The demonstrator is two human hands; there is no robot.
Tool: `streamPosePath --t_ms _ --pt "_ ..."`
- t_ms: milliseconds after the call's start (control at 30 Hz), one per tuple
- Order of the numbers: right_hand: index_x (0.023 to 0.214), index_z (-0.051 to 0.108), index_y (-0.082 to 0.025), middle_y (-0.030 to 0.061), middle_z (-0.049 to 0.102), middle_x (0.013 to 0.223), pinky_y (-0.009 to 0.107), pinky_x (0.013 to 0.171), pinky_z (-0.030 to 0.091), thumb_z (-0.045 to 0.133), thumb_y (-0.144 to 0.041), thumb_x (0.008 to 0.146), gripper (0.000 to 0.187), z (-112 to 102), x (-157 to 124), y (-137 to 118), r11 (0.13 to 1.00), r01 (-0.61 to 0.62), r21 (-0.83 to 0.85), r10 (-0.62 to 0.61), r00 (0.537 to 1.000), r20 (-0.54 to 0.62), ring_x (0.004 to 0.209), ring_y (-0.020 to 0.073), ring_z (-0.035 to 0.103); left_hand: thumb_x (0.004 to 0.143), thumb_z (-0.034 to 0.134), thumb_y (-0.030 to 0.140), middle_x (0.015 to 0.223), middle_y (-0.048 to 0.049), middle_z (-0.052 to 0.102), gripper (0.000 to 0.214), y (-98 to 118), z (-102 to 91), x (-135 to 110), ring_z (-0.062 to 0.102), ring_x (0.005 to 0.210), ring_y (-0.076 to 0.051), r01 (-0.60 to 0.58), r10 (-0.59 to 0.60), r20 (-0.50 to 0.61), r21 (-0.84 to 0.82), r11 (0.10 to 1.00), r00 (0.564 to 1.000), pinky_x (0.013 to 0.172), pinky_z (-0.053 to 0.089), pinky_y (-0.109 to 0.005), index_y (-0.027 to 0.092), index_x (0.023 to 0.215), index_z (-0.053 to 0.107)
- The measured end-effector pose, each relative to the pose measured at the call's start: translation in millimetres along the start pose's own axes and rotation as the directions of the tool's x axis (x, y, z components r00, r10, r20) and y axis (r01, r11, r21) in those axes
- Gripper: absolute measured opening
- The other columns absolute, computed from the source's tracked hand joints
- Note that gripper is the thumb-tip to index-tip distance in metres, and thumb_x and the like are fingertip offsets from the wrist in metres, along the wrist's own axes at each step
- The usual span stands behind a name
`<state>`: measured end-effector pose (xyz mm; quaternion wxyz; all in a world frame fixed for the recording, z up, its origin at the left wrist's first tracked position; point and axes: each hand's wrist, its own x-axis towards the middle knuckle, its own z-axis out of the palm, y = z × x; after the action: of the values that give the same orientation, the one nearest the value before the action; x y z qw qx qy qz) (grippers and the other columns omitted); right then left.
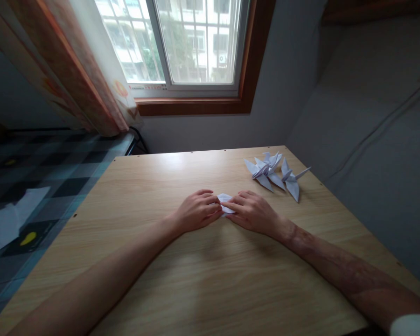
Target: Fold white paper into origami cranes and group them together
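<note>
A small folded piece of white paper lies on the wooden table, between my two hands. My left hand covers its left side, the fingers bent and closed over the edge. From the other side my right hand presses on the paper, its fingers reaching left until they nearly meet those of the left hand. Much of the paper is hidden under the fingers, so its full shape does not show.
Several folded paper cranes sit clustered at the table's back right. Left of the table, white sheets rest on a checked bedspread. A window with a curtain is behind the table, a wall on the right.
</note>
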<state>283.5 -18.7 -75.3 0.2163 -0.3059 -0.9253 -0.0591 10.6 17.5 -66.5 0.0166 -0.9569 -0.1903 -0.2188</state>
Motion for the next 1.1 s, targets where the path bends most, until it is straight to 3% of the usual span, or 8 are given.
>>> streamPosePath --t_ms 233,467,667,767,900,1100 --pt "0.122 0.079 -0.029 0.0071 0.080 0.112 0.044 0.091 0.052 0.063 -0.032 0.112 0.020 3 -1 4 0.996 -0.030 0.082 0.034 0.999 -0.041 0.097 0.0254 0.068 0.111 0.059 0.036 0.109 -0.0032 0.083 0.024 -3 -0.9 1 0.077 0.098 -0.020 0.025 -0.023 0.016 -0.099 0.995 1.000 0.114 0.051 -0.043 0.028 0.106 0.081" --pt "0.101 0.081 -0.027 0.0071 0.081 0.105 0.044 0.092 0.055 0.069 -0.030 0.108 0.015 6 1 3 0.962 -0.114 0.250 0.143 0.984 -0.102 0.098 0.0259 0.071 0.112 0.056 0.040 0.100 -0.0080 0.079 0.030 -5 3.9 6 0.071 0.092 -0.021 0.170 -0.167 0.033 -0.249 0.954 0.985 0.085 0.054 -0.034 0.022 0.102 0.078" --pt "0.096 0.078 -0.023 0.0075 0.079 0.103 0.041 0.091 0.056 0.075 -0.027 0.103 0.009 6 3 2 0.881 -0.232 0.412 0.289 0.954 -0.082 0.098 0.0253 0.073 0.109 0.061 0.039 0.088 -0.0045 0.075 0.028 -7 4.1 10 0.067 0.083 -0.019 0.265 -0.256 0.071 -0.330 0.906 0.964 0.085 0.050 -0.033 0.020 0.095 0.075" --pt "0.095 0.076 -0.023 0.0078 0.078 0.104 0.041 0.090 0.056 0.074 -0.025 0.103 0.009 6 4 1 0.863 -0.250 0.439 0.314 0.946 -0.078 0.099 0.0250 0.072 0.106 0.064 0.036 0.082 -0.0029 0.073 0.025 -7 1.7 11 0.065 0.075 -0.017 0.309 -0.290 0.108 -0.362 0.880 0.951 0.076 0.048 -0.030 0.020 0.092 0.075" --pt "0.094 0.073 -0.022 0.0076 0.077 0.104 0.039 0.090 0.056 0.075 -0.023 0.102 0.008 8 4 3 0.848 -0.259 0.463 0.327 0.942 -0.072 0.099 0.0246 0.071 0.104 0.065 0.036 0.080 -0.0017 0.072 0.025 -5 -2.5 12 0.062 0.070 -0.016 0.383 -0.352 0.150 -0.350 0.855 0.924 0.071 0.046 -0.028 0.020 0.087 0.074" --pt "0.097 0.072 -0.022 0.0078 0.075 0.105 0.040 0.092 0.055 0.075 -0.020 0.100 0.005 9 4 5 0.833 -0.276 0.479 0.335 0.941 -0.040 0.101 0.0253 0.070 0.103 0.065 0.038 0.080 0.0003 0.072 0.025 -3 -2.3 12 0.061 0.068 -0.015 0.430 -0.396 0.173 -0.256 0.866 0.902 0.077 0.047 -0.031 0.020 0.086 0.070"
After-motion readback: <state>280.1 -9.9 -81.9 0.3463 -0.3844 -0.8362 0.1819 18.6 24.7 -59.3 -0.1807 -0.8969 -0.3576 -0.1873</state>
